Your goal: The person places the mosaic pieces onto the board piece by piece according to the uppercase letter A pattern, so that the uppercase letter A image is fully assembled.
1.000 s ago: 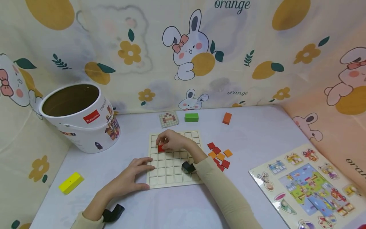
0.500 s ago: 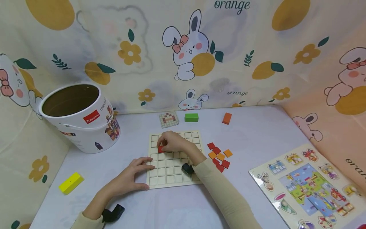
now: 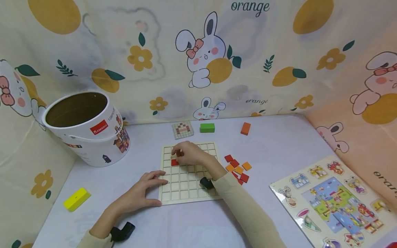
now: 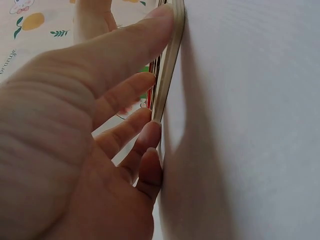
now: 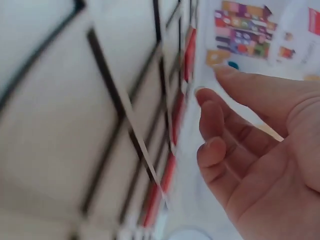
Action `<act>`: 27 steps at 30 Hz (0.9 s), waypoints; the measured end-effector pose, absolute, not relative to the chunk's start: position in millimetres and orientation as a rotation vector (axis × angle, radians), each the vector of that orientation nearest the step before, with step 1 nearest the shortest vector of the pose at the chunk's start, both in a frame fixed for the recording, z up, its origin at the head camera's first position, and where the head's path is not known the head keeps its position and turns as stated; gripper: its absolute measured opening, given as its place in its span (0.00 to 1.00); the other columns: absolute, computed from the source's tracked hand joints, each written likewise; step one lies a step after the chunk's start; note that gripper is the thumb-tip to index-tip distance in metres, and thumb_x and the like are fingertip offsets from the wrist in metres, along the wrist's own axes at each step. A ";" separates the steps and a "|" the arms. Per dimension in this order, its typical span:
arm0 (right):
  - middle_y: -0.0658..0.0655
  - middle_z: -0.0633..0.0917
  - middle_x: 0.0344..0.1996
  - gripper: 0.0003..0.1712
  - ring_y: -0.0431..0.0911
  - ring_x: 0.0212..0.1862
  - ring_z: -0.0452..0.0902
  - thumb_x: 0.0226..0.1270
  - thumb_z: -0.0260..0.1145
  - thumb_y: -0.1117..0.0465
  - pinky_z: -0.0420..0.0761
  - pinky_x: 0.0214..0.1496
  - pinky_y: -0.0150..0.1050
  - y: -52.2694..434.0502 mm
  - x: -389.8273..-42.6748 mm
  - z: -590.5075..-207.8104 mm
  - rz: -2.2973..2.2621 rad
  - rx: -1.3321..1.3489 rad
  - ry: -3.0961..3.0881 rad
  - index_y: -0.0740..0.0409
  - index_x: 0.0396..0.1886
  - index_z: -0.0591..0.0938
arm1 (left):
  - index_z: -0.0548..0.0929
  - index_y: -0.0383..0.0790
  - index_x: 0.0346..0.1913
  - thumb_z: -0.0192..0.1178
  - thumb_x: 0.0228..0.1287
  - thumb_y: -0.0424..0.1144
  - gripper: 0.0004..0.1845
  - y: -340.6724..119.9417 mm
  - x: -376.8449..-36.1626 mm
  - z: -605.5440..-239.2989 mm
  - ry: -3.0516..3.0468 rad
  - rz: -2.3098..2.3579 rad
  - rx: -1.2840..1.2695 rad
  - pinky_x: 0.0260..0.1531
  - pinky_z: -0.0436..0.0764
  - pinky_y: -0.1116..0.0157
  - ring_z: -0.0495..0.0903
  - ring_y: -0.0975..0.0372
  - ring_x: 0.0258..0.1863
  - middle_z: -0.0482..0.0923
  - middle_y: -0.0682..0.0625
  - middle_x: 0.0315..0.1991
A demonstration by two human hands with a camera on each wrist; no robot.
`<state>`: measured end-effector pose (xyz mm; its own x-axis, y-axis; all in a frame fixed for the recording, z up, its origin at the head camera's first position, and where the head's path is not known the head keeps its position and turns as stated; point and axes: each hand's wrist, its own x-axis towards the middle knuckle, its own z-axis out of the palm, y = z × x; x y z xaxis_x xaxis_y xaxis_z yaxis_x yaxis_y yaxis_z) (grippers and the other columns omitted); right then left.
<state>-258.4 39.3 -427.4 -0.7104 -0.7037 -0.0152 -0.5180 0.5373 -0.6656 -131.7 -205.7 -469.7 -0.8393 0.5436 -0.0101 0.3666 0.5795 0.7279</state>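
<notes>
A cloth printed with rabbits and oranges walls in a pale counter (image 3: 279, 144), and the wooden grid board (image 3: 189, 193) at its middle serves as the landmark. The step in hand looks like seating a red tile (image 3: 174, 162) in a cell near the board's far left corner: the right hand (image 3: 189, 154) hovers just over it, fingers relaxed and gripping nothing. The left hand (image 3: 139, 193) lies flat, fingers straight, pressing the board's near left edge. Next, I judge, comes a reach to the loose red and orange tiles (image 3: 238, 167) just right of the board, which calls for a fingertip pinch. Far left of the board stands a white bucket (image 3: 90, 137); what shows of its inside is bare.
</notes>
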 end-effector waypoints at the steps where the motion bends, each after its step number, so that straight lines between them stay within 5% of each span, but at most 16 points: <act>1: 0.51 0.83 0.34 0.12 0.43 0.35 0.76 0.65 0.68 0.69 0.77 0.39 0.34 45.3 -258.7 -425.1 -0.974 -1.013 2.493 0.62 0.48 0.85 | 0.80 0.51 0.63 0.75 0.51 0.54 0.34 -205.1 -131.8 -469.8 2.578 1.111 0.748 0.67 0.62 0.39 0.59 0.45 0.71 0.62 0.49 0.73; 8: 0.63 0.84 0.41 0.17 0.50 0.43 0.79 0.65 0.66 0.71 0.82 0.47 0.42 131.3 -262.7 -404.3 -1.123 -0.882 2.452 0.69 0.54 0.81 | 0.81 0.52 0.62 0.75 0.50 0.54 0.34 -202.7 -131.8 -470.6 2.580 1.117 0.745 0.67 0.62 0.40 0.58 0.46 0.72 0.62 0.49 0.73; 16: 0.59 0.83 0.40 0.21 0.52 0.44 0.77 0.60 0.66 0.73 0.80 0.48 0.42 228.2 -250.1 -410.6 -0.970 -0.666 2.419 0.66 0.55 0.81 | 0.80 0.50 0.62 0.75 0.51 0.54 0.34 -204.4 -129.9 -469.0 2.584 1.106 0.751 0.66 0.63 0.39 0.58 0.44 0.72 0.62 0.47 0.73; 27: 0.58 0.82 0.38 0.14 0.52 0.42 0.74 0.59 0.69 0.72 0.79 0.44 0.37 241.5 -237.3 -433.9 -1.076 -0.626 2.445 0.65 0.46 0.83 | 0.80 0.51 0.62 0.75 0.52 0.53 0.33 -204.8 -130.8 -471.8 2.588 1.119 0.749 0.66 0.62 0.38 0.57 0.45 0.72 0.62 0.48 0.73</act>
<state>-237.3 241.5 -433.9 -0.8216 -0.5430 -0.1736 -0.2388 0.6043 -0.7602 -130.8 -204.8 -471.8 -0.8447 0.5352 -0.0035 0.3642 0.5794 0.7291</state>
